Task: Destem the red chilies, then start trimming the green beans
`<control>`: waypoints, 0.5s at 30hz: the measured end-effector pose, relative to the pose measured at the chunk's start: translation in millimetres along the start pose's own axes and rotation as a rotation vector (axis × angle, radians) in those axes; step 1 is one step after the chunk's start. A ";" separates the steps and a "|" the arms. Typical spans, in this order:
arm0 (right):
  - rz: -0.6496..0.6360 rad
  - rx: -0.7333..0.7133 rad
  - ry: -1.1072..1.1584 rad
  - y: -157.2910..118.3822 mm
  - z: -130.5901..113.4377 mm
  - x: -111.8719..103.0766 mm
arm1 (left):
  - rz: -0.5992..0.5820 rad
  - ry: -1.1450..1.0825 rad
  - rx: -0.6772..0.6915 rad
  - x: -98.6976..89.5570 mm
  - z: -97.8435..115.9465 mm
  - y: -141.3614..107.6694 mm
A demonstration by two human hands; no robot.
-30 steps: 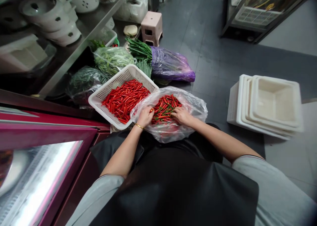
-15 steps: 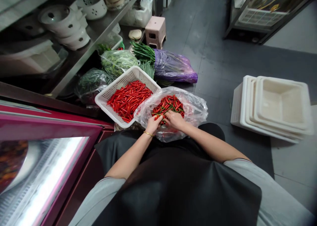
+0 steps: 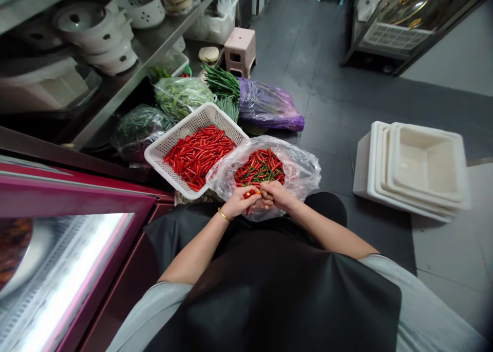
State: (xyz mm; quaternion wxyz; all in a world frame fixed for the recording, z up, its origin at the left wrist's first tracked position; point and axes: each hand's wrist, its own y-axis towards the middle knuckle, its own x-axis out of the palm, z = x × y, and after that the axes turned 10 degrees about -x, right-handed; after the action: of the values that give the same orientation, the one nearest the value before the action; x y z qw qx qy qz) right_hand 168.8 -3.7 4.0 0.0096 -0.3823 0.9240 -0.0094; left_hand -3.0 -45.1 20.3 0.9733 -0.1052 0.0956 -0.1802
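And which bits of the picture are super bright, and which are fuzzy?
In the head view, the light strip at lower left glares white; in the head view, the clear bag catches shiny glints; also in the head view, the white tubs look fuzzy, the red chilies clearer.

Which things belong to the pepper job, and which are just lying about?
Seem part of the job:
red peppers, some in the left hand
clear bag of peppers
white basket of peppers

Seem just lying about:
purple bag of greens
pink stool
stacked white tubs
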 end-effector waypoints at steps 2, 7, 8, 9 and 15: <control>0.002 0.050 0.116 4.4 -1.1 -4.2 | -0.012 -0.071 0.028 -3.2 5.5 -2.0; -0.244 0.155 -0.721 42.8 -4.1 -43.7 | -0.028 -0.523 -0.205 -20.6 -3.9 3.1; -0.223 0.145 -0.955 55.3 -1.2 -47.6 | -0.028 -0.592 -0.247 -24.3 -7.6 5.8; -0.208 0.126 -1.145 68.0 3.0 -48.7 | -0.028 -0.629 -0.280 -27.7 -11.0 9.0; -0.479 -0.003 -1.413 105.8 23.7 -44.3 | 0.287 -0.170 -0.259 -36.2 -30.1 36.8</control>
State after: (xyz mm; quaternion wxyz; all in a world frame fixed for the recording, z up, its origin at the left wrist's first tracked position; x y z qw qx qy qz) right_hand 126.0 102.3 -21.9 0.5986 -0.4879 0.5891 0.2378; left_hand -30.8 -3.1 -12.0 0.9719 -0.2297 0.0495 -0.0166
